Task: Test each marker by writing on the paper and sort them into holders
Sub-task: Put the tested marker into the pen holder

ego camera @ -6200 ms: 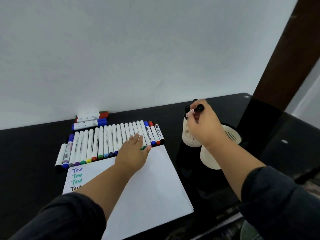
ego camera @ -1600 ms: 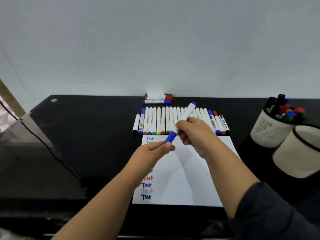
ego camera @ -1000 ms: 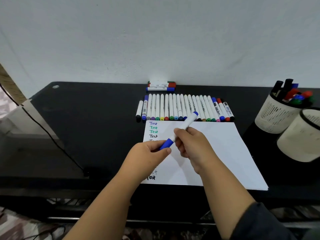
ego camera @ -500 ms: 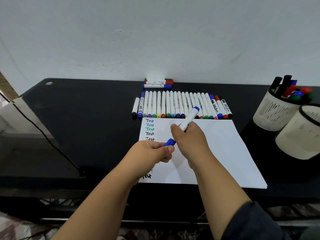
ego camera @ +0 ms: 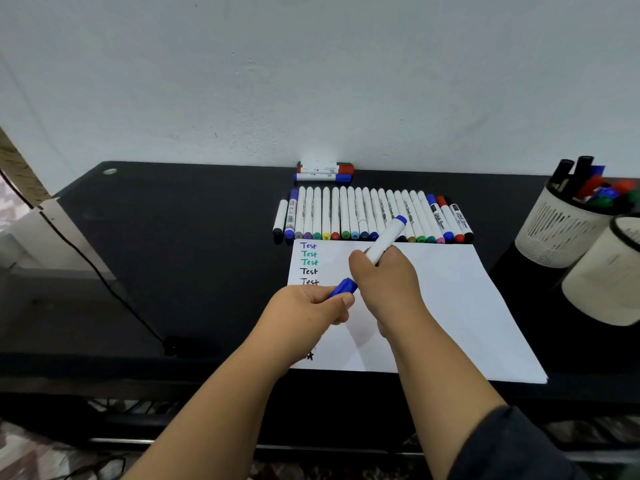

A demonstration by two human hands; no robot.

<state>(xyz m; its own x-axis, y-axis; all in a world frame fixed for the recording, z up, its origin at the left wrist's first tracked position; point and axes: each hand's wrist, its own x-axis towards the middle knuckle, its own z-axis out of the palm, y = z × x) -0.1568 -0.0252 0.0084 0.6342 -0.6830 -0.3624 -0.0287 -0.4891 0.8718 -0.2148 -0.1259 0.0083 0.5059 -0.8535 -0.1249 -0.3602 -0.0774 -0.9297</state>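
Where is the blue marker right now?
Head view, centre: the blue marker is held above the paper, right hand gripping its barrel, left hand pinching its cap.

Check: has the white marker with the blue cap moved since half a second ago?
Barely: the white marker with the blue cap still hangs over the white paper, cap on.

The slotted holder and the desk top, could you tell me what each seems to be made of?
The slotted holder looks like matte off-white plastic or coated metal, going by its thin wall with cut vertical slits. The desk top looks like smooth black laminate or painted board with a dull sheen; its core cannot be told.
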